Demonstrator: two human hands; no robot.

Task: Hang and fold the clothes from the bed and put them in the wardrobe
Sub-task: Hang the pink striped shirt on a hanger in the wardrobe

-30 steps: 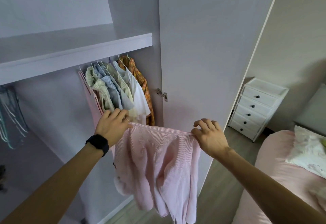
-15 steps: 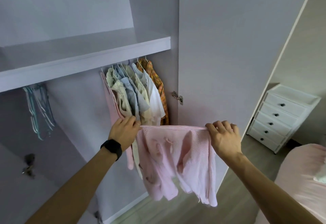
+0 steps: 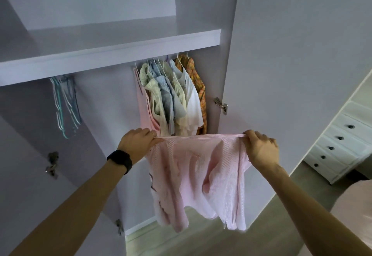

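pink garment stretched between both hands at the open wardrobe

your left hand (image 3: 136, 142) pinches one end of the top edge of the pink striped garment (image 3: 199, 171), fingers curled on the cloth, centre of the frame. a black watch (image 3: 120, 160) sits on that wrist. your right hand (image 3: 259, 147) grips the other end, centre right, knuckles up and fingers folded over the hem.

the top edge runs taut and nearly level between the two hands. below it the cloth hangs loose in deep vertical folds. fabric is pale pink with fine white stripes, thin and crumpled. the lower edge is uneven, two or three lobes dangling above the floor (image 3: 201, 239). dark marks show on the left side of the cloth; cannot tell what they are. cannot tell what kind of garment it is.

the garment hangs in the air in front of the wardrobe (image 3: 100, 14), below the shelf (image 3: 112, 56). just behind its top edge are the hung clothes (image 3: 173, 98): pink, cream, pale blue, white and an orange check, packed close on hangers at upper centre. empty hangers (image 3: 64, 102) hang apart from them at the left, blurred. the door (image 3: 291, 54) stands open at right, with a metal hinge (image 3: 221, 104) at its inner edge.

a white chest of drawers (image 3: 340, 145) with dark knobs stands at the right edge. a pink corner of the bed (image 3: 354, 211) shows at lower right.
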